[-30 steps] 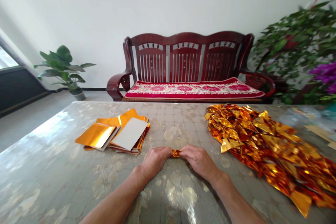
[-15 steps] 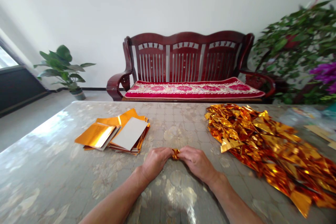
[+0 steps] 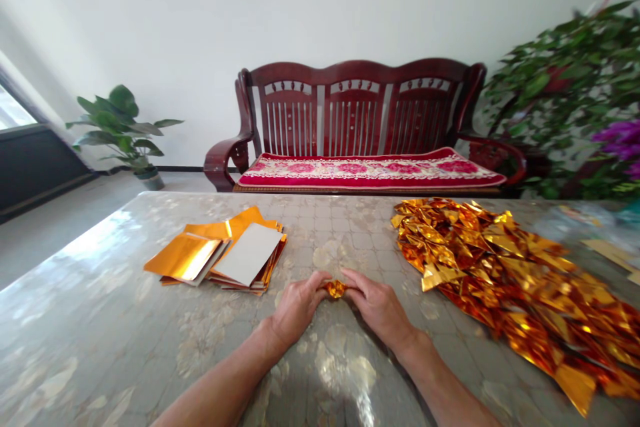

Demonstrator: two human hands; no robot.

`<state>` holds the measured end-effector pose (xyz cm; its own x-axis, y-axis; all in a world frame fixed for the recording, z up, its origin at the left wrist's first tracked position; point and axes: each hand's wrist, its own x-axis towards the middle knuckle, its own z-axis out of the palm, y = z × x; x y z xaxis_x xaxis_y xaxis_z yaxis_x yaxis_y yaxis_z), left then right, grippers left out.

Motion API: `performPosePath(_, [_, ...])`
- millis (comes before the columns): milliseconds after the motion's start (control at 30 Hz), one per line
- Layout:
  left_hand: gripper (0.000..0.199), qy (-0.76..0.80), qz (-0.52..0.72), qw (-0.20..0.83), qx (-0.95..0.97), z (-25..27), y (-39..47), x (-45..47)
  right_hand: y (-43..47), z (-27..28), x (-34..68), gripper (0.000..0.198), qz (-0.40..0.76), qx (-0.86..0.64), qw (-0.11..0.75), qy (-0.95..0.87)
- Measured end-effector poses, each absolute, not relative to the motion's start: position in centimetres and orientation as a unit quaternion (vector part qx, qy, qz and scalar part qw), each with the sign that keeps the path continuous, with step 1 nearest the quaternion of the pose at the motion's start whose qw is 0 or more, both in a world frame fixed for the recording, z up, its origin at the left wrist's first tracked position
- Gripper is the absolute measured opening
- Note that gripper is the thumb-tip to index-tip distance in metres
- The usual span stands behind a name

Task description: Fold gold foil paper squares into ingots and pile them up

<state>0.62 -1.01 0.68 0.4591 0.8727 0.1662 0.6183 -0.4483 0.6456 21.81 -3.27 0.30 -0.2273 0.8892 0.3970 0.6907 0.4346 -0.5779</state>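
Note:
A small folded piece of gold foil paper (image 3: 335, 289) is held between my two hands, over the middle of the table. My left hand (image 3: 299, 303) pinches its left end with thumb and fingers. Its right end is gripped by my right hand (image 3: 376, 303), whose fingertips hide part of it. To the left lies a loose stack of foil sheets (image 3: 183, 257), gold on one side, with a pale grey backing side (image 3: 250, 255) face up on top. On the right spreads a long heap of folded gold foil pieces (image 3: 480, 260).
The table (image 3: 125, 347) has a glossy, flower-patterned cover. Clear plastic bags (image 3: 570, 221) and tan card strips (image 3: 610, 253) lie at its far right. Behind it stands a dark red wooden bench (image 3: 353, 110), with potted plants (image 3: 120, 123) left and leafy plants (image 3: 560, 80) right.
The fingers of both hands have shifted slightly around the foil piece, which now looks rounder and a little higher in view. The stack and the heap look the same.

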Motion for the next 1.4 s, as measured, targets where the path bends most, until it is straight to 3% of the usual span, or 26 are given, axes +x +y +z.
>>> performPosePath(367, [0.018,0.497,0.204,0.240,0.808,1.0,-1.0,1.2,-3.6,1.5,21.4,0.016,0.093,-0.567,0.237,-0.783])
performPosePath(600, [0.025,0.514,0.103,0.148,0.839,1.8,-0.9,1.4,-3.7,0.8,21.3,0.016,0.085,-0.547,0.255,-0.793])
performPosePath(1400, [0.022,0.454,0.094,0.102,0.880,1.4,-1.7,2.0,-4.1,1.7,20.6,0.027,0.061,-0.495,0.282,-0.820])
